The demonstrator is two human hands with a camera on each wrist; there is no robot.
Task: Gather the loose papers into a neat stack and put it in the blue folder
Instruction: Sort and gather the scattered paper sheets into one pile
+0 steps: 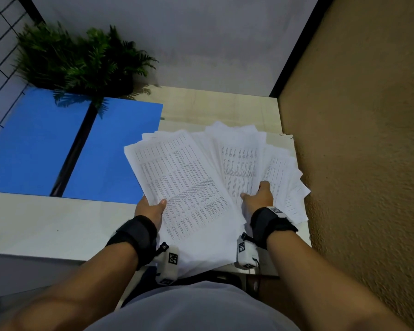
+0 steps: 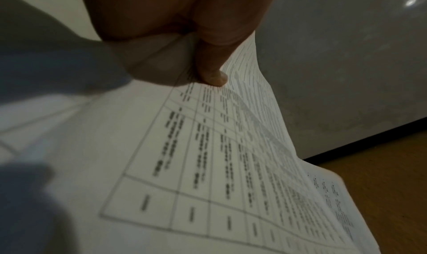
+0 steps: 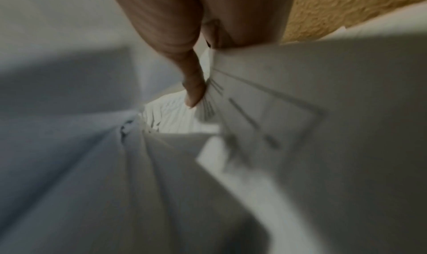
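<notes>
Holding many papers [image 1: 189,177] beside one open blue folder [image 1: 34,144], we pinch them with our left hand [image 1: 151,209] and right hand [image 1: 258,197].

A pale desk [image 1: 46,225] carries the open blue folder [image 1: 31,144], lying flat. Behind the folder stands a green fern plant [image 1: 81,60], fronds overhanging it. Right of the folder, fanned printed papers [image 1: 189,177] overlap its edge.
</notes>
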